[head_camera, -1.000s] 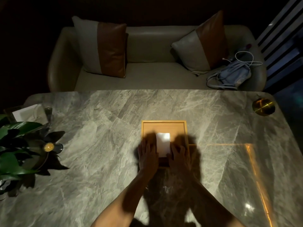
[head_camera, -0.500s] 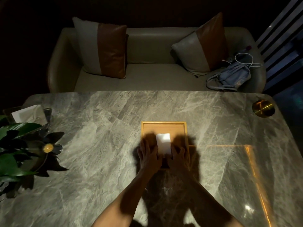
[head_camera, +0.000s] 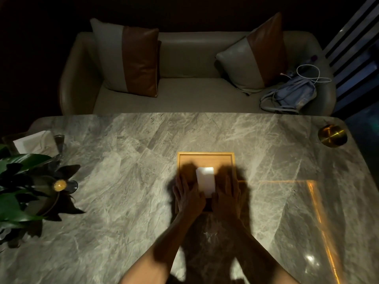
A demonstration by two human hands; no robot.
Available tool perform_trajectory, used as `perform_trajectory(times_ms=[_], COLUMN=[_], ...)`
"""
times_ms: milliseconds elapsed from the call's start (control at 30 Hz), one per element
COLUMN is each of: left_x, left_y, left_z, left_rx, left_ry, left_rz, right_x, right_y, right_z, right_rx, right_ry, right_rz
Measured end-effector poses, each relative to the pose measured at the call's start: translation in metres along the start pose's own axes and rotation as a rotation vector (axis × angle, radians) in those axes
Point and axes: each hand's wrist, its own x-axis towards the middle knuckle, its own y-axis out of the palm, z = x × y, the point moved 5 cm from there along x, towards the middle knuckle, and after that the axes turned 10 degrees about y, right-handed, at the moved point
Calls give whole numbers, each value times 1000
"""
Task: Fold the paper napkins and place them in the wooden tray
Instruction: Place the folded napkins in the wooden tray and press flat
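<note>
Pretty dim room, with a grey marble table (head_camera: 123,201) filling most of the frame and a beige sofa (head_camera: 184,58) behind it along the top. There are two grey-and-brown cushions on the sofa, one at upper left (head_camera: 127,60) and one at upper right (head_camera: 254,52). A light blue bag (head_camera: 291,95) with a white cable (head_camera: 309,75) on top is slumped in the sofa's right corner.

The wooden tray (head_camera: 205,158) sits dead centre on the table. One folded white napkin (head_camera: 205,180) lies inside it, long side running away from the camera, roughly in the middle. The left hand (head_camera: 189,198) and right hand (head_camera: 226,198) lie flat with straight fingers over the near part of the tray, one on each side of the napkin and right up against its lower edges. Neither is gripping anything. It's shadowy down there, so I can't tell how hard they press.

At the left edge there's a leafy plant (head_camera: 20,191), with a holder of white napkins (head_camera: 34,142) just above it. A small brass dish (head_camera: 332,135) sits at the table's upper right corner.
</note>
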Motion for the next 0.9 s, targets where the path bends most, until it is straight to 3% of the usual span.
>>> perform_trajectory(times_ms=[167, 333, 433, 567, 900], left_x=[-3, -2, 9, 20, 17], left_y=[-4, -27, -29, -24, -20], left_z=[-1, -12, -13, -6, -3], left_rx=[-8, -91, -167, -236, -254], left_ry=[2, -52, -77, -151, -129], left_rz=[-24, -228, -111, 79, 150], right_x=[2, 7, 11, 16, 19], right_y=[2, -4, -6, 1, 9], right_z=[-8, -4, 2, 3, 2], right_rx=[-27, -31, -61, -75, 1], right_ry=[-5, 59, 84, 141, 154], right_rz=[49, 26, 48, 206, 266])
